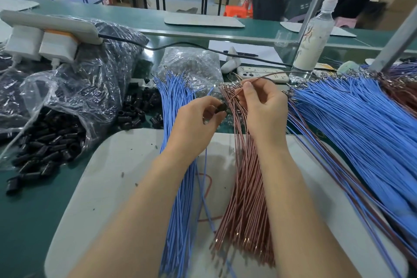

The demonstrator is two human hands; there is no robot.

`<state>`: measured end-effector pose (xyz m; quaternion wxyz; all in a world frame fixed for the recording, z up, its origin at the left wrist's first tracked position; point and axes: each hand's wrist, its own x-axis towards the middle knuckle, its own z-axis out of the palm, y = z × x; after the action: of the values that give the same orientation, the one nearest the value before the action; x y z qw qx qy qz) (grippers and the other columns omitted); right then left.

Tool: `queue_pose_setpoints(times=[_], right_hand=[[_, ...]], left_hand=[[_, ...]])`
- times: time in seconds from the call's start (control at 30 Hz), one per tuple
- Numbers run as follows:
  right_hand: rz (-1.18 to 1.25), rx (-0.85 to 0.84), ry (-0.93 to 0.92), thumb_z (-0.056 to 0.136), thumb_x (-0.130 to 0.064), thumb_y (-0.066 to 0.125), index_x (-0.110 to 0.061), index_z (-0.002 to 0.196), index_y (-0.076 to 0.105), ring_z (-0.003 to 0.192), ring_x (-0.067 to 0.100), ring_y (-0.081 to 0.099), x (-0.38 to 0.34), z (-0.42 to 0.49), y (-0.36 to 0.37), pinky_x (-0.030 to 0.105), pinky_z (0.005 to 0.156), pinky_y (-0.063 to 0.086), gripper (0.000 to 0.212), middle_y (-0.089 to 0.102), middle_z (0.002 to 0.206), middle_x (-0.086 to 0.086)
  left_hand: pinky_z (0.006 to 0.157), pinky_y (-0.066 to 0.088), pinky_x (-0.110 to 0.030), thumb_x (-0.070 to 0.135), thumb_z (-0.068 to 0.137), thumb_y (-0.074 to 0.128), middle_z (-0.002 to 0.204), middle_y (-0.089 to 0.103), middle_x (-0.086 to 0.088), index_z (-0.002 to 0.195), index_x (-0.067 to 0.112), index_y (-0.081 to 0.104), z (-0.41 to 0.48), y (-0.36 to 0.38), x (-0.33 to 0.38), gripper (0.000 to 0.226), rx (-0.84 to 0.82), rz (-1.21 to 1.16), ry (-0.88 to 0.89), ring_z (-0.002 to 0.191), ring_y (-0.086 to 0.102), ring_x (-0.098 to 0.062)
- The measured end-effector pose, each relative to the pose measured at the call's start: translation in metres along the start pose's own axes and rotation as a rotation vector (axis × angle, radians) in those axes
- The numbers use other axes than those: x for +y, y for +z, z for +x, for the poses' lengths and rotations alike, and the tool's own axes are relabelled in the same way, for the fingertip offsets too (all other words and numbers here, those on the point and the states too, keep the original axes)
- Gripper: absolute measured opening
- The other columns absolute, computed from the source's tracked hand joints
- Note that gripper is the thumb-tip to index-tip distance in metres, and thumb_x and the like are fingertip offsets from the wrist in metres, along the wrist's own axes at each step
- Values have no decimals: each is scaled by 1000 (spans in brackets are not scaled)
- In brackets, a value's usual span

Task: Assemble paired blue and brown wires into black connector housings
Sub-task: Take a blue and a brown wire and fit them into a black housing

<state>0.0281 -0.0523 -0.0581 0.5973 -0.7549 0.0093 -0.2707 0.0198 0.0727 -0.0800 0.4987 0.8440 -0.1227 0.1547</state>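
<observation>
Head view, looking down at my bench: my left hand (195, 121) has its fingers and thumb curled round a single black connector housing (220, 108), holding it just above the far edge of the white mat (112, 176). My right hand (264, 106) sits just beside it, thumb and fingers pinching one brown wire (270, 74). The wire's long end arcs up and away to the right, and its short end points down toward the housing, close to it but not touching it. A lone blue wire (205, 165) runs down the mat from under my left hand; I cannot tell whether it is seated in the housing. Under my forearms lie two bundles side by side, the blue wires (178, 142) on the left and the brown wires (246, 198) on the right, both reaching from the mat's near edge to past its far edge. A much larger heap of blue wires (352, 124) fans across the right side of the green table (22, 210). To the left, loose black housings (137, 108) lie scattered by the mat, and more spill from a clear plastic bag (52, 140). A bottle (313, 36) stands at the back right.
</observation>
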Motion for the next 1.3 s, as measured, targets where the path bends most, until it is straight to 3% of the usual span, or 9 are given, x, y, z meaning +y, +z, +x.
queue_pose_setpoints(times=[0.33, 0.5, 0.73, 0.87, 0.97, 1.07, 1.13, 1.3], right_hand=[[-96, -23, -58, 94, -15, 55, -16, 89, 65, 80, 18, 64, 4, 0, 1, 40, 81, 53, 11, 66, 79, -3], [-171, -109, -97, 93, -13, 56, -15, 91, 66, 78, 12, 63, 3, -2, 3, 24, 76, 50, 11, 64, 77, -9], [-175, -223, -5, 91, -17, 61, -12, 88, 68, 79, 19, 65, 6, -2, 4, 40, 80, 54, 10, 68, 79, 2], [-93, -127, 54, 92, -16, 60, -20, 78, 64, 77, 19, 66, 7, 0, 2, 38, 79, 55, 15, 69, 77, 2], [165, -69, 213, 93, -8, 58, -18, 77, 62, 67, 9, 64, 7, 5, -4, 23, 67, 54, 20, 67, 72, 0], [293, -144, 320, 94, -5, 55, -13, 80, 62, 62, 7, 61, 5, 4, -1, 17, 60, 52, 18, 66, 70, 2], [310, -190, 349, 94, -5, 55, -13, 81, 63, 61, 7, 60, 5, 3, 1, 15, 58, 51, 17, 65, 71, 1], [235, -237, 348, 94, -7, 56, -16, 79, 63, 53, 0, 56, 6, 3, 0, 13, 52, 46, 19, 63, 68, -1]], left_hand=[[68, 44, -9, 19, 89, 64, 82, 64, 7, 90, 26, 63, 0, 1, -1, 7, 23, 34, 38, 78, 58, -7], [68, 42, -11, 17, 88, 64, 81, 65, 4, 95, 18, 67, 2, 2, -4, 8, 63, 67, 54, 78, 59, -11], [70, 45, -15, 16, 88, 62, 84, 65, 5, 96, 19, 67, 2, 4, -6, 9, 57, 74, 67, 79, 59, -9], [67, 45, -15, 18, 89, 62, 75, 61, 10, 90, 20, 63, 2, 2, -8, 3, 67, 70, 20, 74, 58, -8], [69, 46, -8, 21, 89, 63, 80, 68, 10, 88, 22, 61, 4, -2, -7, 2, 45, -209, -167, 76, 64, 0], [91, 51, -32, 18, 90, 62, 96, 73, -2, 93, 19, 61, 5, -6, -2, 3, -64, -604, -336, 100, 67, -16], [98, 48, -39, 16, 91, 60, 100, 73, -6, 94, 15, 62, 5, -7, 0, 4, -101, -673, -359, 105, 66, -21], [94, 49, -35, 17, 90, 61, 100, 72, -6, 100, 12, 64, 3, -8, 1, 12, -109, -607, -357, 101, 66, -19]])
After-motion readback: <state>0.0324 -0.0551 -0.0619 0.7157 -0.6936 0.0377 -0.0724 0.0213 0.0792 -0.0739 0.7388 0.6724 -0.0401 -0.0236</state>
